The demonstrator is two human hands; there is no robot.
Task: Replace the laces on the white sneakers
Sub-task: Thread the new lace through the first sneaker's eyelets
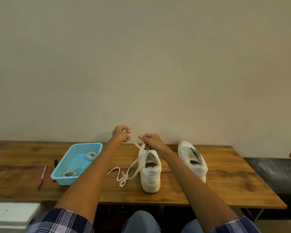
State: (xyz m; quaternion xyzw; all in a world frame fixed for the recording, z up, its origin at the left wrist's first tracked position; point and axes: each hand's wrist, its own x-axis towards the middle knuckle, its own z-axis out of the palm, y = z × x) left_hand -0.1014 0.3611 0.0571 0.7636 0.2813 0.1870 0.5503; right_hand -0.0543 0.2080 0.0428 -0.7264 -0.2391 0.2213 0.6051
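1. Near sneaker (150,172) mid-desk, heel toward camera; lace (124,175) trails loose to its left.
2. Left hand (120,133) and right hand (151,142) raised over the sneaker's toe, both pinching the lace, taut between them.
3. Second sneaker (192,161) to the right, apart.
4. Wooden desk (225,182), blue basket (77,163) at left, plain wall (141,64) behind.

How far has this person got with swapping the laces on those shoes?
Early, it seems. Both hands, left hand and right hand, are drawing a lace at the near sneaker; whether out or in is unclear. The far sneaker is untouched, and two coiled laces wait in the blue basket.
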